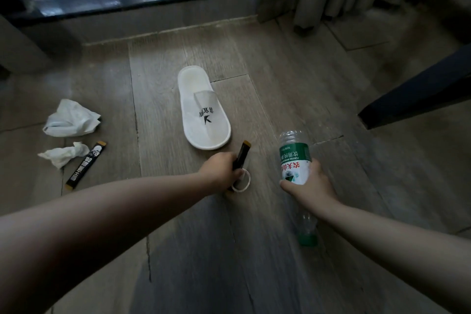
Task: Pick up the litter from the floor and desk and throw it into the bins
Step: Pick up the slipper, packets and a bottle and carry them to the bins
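Only partly done. Holding a black packet (243, 154) and a thin white ring (240, 182) in the curled left hand (221, 169), low over the floor (178, 237). Gripping a clear bottle (293, 158) round its middle with the right hand (308, 186), green cap end pointing back. Left to pick up, over on the left of the floor: a big crumpled tissue (71, 118), a small crumpled tissue (63, 155), and a second black packet (85, 166) just beside it. Also a white slipper (204, 109) in the middle, maybe not litter. No bins in view, so probably nothing thrown away yet.
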